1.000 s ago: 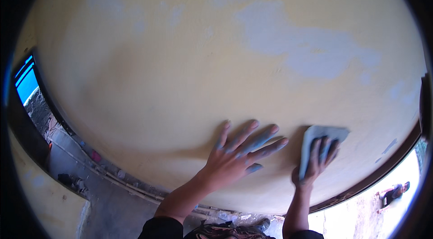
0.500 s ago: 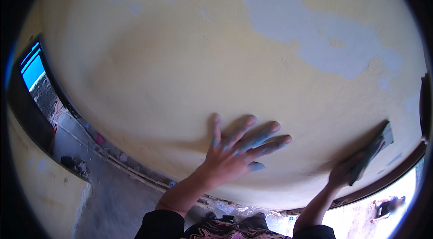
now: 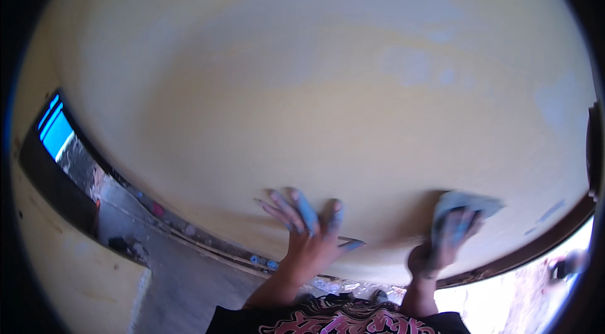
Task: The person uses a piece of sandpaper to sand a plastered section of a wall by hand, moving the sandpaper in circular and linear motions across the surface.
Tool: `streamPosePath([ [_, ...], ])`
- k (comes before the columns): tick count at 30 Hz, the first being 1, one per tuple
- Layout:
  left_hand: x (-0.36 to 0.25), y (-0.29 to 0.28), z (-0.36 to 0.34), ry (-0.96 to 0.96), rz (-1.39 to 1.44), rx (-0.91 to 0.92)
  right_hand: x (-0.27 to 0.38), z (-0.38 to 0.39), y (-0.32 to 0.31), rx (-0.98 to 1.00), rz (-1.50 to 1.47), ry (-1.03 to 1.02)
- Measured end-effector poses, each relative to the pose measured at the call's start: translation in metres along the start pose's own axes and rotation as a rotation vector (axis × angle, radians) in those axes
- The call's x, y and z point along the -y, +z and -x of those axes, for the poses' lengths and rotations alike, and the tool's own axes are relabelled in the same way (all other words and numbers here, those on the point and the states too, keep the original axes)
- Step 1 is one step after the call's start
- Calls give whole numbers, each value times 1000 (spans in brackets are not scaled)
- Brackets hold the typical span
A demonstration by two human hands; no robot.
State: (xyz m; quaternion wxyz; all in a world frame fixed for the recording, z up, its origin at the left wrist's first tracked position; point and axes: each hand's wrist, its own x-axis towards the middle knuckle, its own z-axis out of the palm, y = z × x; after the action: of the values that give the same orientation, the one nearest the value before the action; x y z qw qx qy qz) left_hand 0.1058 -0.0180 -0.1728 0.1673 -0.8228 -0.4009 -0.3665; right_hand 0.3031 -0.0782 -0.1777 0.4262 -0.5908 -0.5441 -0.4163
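Observation:
A pale yellow wall [image 3: 302,138] with whitish-grey patches [image 3: 406,63] fills most of the view. My left hand [image 3: 309,239], its fingers spread and smeared blue, rests against the lower part of the wall with nothing in it. To its right, my right hand [image 3: 450,239] presses a grey-green sheet of sandpaper [image 3: 469,200] to the wall. Blue smears mark these fingers too, and they lie over the sheet, hiding part of it. Both hands and the sheet are somewhat blurred.
Debris and pipes [image 3: 201,246] run along the wall's foot above a grey floor [image 3: 189,290]. A dark-framed opening [image 3: 69,189] is at the left. At the right, a brown edge [image 3: 523,258] borders a bright opening, where a blurred person [image 3: 558,269] is seen.
My right hand has moved left, and the sandpaper, earlier seen nearly edge-on, now faces flatter to the wall. My left hand has shifted left and turned. The whole view has shifted too.

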Motion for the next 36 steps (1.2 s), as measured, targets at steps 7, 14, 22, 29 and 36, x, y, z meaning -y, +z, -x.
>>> streamPosePath([
  [7, -28, 5, -3, -29, -31, 72, -28, 14, -8, -81, -51, 148],
  [14, -27, 6, 3, -41, -18, 90, -87, 48, -20, -110, -155, 659],
  [22, -9, 17, 21, -20, 39, -18, -18, 13, -9, -26, -31, -5],
  [29, 22, 15, 29, 152, -111, 29, 32, 29, 15, 11, -93, -117],
  [36, 63, -3, 36, 154, -108, 21, 56, -15, 11, -129, -143, 144],
])
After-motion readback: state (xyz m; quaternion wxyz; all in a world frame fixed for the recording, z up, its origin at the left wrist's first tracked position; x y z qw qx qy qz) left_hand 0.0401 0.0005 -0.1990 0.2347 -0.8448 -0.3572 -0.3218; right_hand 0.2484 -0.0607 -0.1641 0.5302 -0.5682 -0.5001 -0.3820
